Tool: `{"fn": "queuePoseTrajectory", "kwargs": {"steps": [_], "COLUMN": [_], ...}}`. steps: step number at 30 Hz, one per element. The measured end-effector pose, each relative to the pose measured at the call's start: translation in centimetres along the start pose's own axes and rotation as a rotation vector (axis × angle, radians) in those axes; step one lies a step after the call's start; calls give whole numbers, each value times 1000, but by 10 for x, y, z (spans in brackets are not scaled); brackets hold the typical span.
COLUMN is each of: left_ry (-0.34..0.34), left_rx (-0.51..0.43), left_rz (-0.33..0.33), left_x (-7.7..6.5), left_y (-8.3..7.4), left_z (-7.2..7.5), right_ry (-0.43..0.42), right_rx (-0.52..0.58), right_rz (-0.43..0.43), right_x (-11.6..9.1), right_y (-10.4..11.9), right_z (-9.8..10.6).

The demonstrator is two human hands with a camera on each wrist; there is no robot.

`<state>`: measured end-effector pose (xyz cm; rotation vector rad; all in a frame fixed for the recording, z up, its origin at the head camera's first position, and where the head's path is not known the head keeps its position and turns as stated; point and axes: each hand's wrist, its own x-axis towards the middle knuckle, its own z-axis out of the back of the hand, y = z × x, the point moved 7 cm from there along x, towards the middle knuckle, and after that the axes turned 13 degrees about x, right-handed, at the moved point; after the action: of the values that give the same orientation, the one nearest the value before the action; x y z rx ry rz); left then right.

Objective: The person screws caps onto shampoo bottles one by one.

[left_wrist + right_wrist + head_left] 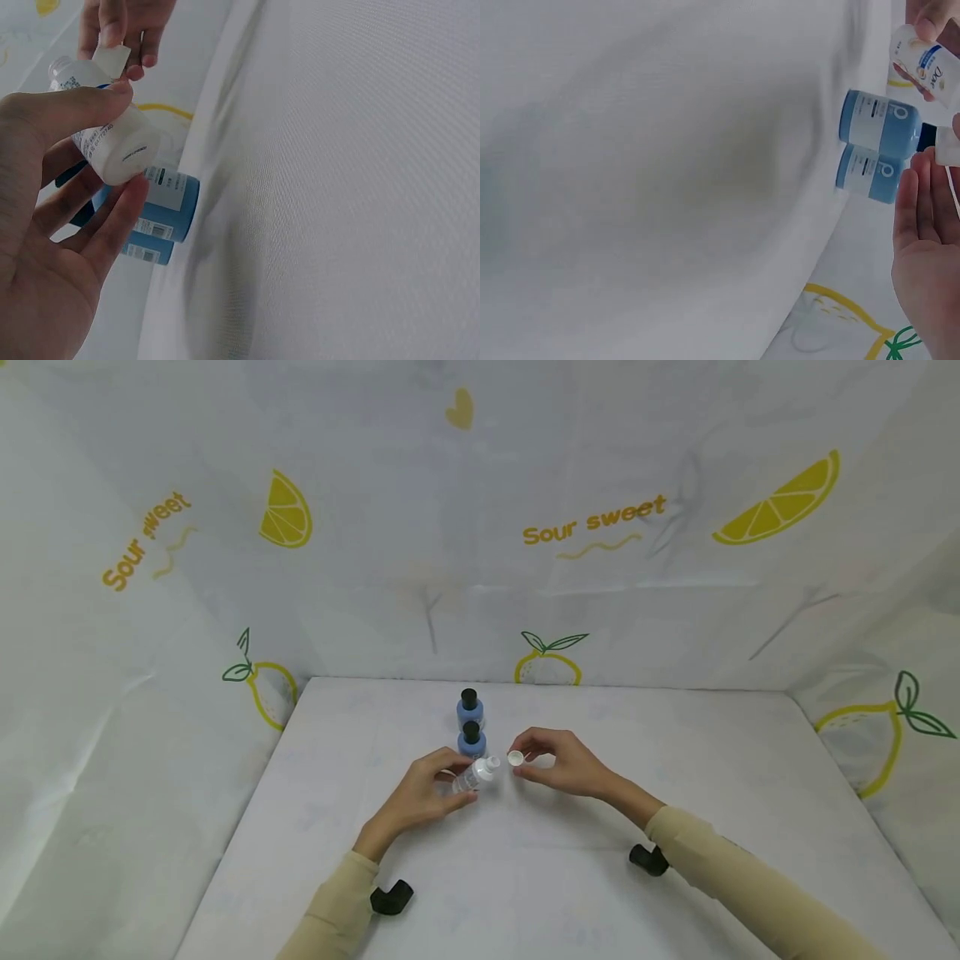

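My left hand (pixel 422 789) grips a small white bottle (pixel 474 774) with printed label, tilted so its uncapped neck points up and to the right. In the left wrist view the thumb lies over the bottle (pixel 112 146) and the fingers support it from below. Just right of the neck, my right hand (pixel 561 762) pinches a white cap (pixel 515 758), its hollow side facing the head camera. Cap and bottle are apart in the head view. Behind the left hand stand two blue bottles with black caps, the nearer blue bottle (pixel 472 744) and the farther blue bottle (pixel 469 713).
A white cloth covers the table (pixel 540 885). Behind it hangs a white curtain (pixel 480 602) printed with lemons and lettering. Black wrist-worn pieces show beside the left sleeve (pixel 333 902) and the right sleeve (pixel 750 885).
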<state>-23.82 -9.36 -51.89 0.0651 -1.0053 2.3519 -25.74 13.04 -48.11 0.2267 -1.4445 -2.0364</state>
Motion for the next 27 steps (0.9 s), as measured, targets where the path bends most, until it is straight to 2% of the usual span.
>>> {"fn": "queuePoseTrajectory", "kwargs": {"steps": [12,27], "left_ry": [43,34], "left_rx": [7,-20], "left_rz": [0,-10], "left_x": [4,0], "left_y": [-3,-1], "left_z": [-6,-5], "right_ry": [8,0], "right_rx": [19,37], "right_rz": [21,54], "right_x": [-2,1], "right_y": [4,8], "right_z": [-5,-10]}}
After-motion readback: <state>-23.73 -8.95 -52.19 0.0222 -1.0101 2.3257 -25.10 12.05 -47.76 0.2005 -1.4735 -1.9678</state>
